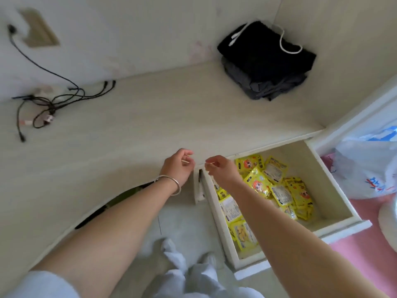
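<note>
Curled fingertips are pinching two thin pale sticks, the left stick [185,161] in the left hand [178,167] and the right stick [211,162] in the right hand [220,169]. Both are hanging just over the desk's [129,130] near edge, beside the open drawer [333,186] of yellow packets [257,182] on the right. Keeping each pinch light and the hands close together is probably what is needed here, so that neither stick is snapping or dropping into the drawer.

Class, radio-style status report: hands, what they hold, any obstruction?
Left hand pinches thin stick. Right hand pinches second stick. Open drawer of yellow packets beside right hand, not blocking.
</note>
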A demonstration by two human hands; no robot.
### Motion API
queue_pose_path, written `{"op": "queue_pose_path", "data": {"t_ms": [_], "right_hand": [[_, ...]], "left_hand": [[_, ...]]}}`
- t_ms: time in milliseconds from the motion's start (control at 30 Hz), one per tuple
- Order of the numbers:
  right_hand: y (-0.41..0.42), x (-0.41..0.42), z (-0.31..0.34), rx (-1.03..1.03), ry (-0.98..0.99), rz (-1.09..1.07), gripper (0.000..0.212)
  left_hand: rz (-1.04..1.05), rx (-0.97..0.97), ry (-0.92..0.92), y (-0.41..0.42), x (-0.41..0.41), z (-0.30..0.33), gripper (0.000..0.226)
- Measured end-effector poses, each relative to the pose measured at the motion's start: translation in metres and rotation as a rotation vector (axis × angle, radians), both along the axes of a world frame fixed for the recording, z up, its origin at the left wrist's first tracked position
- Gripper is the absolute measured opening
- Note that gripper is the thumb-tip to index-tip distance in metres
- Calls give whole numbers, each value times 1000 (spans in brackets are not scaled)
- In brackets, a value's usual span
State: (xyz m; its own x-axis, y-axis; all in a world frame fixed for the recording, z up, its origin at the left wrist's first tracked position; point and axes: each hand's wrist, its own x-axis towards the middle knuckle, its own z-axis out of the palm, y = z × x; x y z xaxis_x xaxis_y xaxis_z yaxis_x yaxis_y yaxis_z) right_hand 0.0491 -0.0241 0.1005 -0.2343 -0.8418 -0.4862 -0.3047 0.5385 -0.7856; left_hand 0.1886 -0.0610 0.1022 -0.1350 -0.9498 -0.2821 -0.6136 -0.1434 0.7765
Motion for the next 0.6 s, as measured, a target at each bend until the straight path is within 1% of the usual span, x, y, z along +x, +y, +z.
{"op": "queue_pose_path", "data": {"t_ms": [200,300,400,467,600], "right_hand": [[-29,101,18,-9,43,218,18],[-38,165,27,-16,45,323,15],[-43,239,32,-24,35,412,18],[-41,293,33,-10,14,467,19],[-33,391,35,7,-65,559,11]], "left_hand": [[184,-56,-14,11,110,29,27],[293,-55,-28,19,176,38,28],[416,-58,-27,33,250,44,29],[476,-69,-40,45,304,49,30],[633,-95,-49,66,403,56,30]]}}
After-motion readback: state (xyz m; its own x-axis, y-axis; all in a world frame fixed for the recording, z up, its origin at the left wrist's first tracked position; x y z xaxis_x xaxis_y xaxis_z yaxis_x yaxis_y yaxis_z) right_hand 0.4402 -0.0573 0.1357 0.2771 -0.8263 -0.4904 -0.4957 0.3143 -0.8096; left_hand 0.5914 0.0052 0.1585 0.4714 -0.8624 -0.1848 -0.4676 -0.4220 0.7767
